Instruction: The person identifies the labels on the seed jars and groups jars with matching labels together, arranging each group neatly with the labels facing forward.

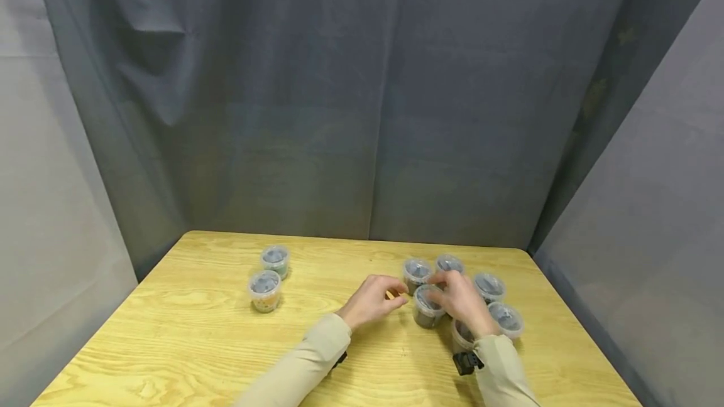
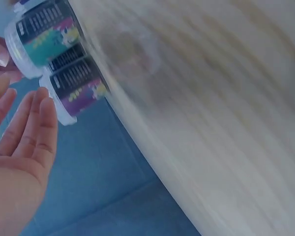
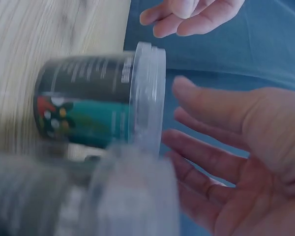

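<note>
In the head view my right hand (image 1: pixel 465 301) is over a group of small lidded tubs, its fingers overlapping the lid of the front-left tub (image 1: pixel 425 319). The right wrist view shows that hand with thumb and fingers spread loosely beside the clear lid of a tub with a dark and teal label (image 3: pixel 88 120). My left hand (image 1: pixel 373 300) is just left of the group, holding nothing, fingers loosely bent. In the left wrist view its fingertips are near a tub with a purple label (image 2: pixel 81 88), beside a tub with a green label (image 2: pixel 51 37).
More tubs stand behind and right of my right hand, including a back tub (image 1: pixel 449 262) and a right-hand tub (image 1: pixel 507 319). One tub (image 1: pixel 460 335) is partly hidden under my right wrist. Two tubs (image 1: pixel 264 291) stand at the left of the wooden table (image 1: pixel 170 331). Grey curtains (image 1: pixel 294 112) surround it.
</note>
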The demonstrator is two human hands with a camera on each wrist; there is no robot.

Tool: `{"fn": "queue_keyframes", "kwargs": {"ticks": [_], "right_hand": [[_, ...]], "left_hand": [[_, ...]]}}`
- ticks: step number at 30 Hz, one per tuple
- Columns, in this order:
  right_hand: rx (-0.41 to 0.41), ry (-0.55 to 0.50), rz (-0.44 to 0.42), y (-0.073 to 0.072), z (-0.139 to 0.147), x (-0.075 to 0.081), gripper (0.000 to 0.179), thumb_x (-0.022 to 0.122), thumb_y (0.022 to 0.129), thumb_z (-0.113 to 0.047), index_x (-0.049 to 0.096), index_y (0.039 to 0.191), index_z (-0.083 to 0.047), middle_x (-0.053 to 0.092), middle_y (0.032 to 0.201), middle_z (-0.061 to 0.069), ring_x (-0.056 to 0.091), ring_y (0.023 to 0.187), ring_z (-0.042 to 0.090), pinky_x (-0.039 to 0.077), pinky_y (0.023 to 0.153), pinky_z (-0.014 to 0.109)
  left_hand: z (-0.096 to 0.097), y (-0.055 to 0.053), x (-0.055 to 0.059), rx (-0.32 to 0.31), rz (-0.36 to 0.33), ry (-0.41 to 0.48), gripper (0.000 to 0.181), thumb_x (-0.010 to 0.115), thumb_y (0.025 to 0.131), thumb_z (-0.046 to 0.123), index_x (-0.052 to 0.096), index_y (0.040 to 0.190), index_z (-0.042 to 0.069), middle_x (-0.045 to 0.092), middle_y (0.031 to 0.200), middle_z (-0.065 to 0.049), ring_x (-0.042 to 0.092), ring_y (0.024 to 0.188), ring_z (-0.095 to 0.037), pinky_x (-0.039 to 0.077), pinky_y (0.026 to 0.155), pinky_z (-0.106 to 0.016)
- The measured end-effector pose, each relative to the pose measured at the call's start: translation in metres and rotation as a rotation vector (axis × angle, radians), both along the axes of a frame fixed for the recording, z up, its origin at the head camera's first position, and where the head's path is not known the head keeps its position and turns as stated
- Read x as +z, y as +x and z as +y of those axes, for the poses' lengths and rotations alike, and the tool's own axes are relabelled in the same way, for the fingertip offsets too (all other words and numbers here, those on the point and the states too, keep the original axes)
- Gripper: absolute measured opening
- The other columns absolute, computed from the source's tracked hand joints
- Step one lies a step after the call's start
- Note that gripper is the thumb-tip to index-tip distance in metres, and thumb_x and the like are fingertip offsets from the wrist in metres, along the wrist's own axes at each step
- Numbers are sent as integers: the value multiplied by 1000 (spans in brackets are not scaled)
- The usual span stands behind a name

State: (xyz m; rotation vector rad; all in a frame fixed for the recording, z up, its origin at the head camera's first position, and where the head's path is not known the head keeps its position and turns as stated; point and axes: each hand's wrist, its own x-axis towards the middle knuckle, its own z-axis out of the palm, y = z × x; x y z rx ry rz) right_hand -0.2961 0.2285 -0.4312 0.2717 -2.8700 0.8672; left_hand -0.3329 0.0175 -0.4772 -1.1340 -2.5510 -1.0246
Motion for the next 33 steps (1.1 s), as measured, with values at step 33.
{"fn": "queue_keyframes", "kwargs": {"ticks": [33], "right_hand": [[187, 158, 59, 1, 14, -9, 26, 88, 71, -16, 63, 70, -25, 70, 116, 8, 55, 114, 35, 46, 94, 54]], "left_hand": [[23, 9, -2, 12, -71, -53, 24, 79, 82, 27, 58, 90, 17, 65, 92, 6, 66, 91, -10, 50, 73, -14]]}}
